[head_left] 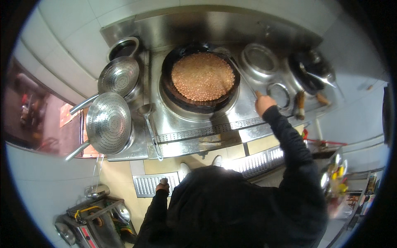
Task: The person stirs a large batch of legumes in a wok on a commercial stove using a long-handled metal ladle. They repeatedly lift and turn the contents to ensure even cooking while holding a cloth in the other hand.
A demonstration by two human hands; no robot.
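Note:
A black wok [167, 88] sits on the round burner of the steel range, holding a wide layer of small reddish-brown pieces [203, 77] that look like peanuts or beans. My right hand [265, 104] grips a long thin metal handle [245, 76] at the wok's right. This handle runs to the wok's far right rim, where the tool's blurred head [221, 51] lies. Low in front of my body, my left hand [162, 187] is curled, with a pale rounded tip at its top. Whether that tip is a finger or a held object is unclear.
Two perforated steel strainers [108, 124] rest on pots at the left, handles jutting outward. A ladle [150, 130] lies beside them. To the right are a round steel container [260, 60], a metal ring [278, 95] and a dark pan [305, 73]. A cart [99, 217] stands lower left.

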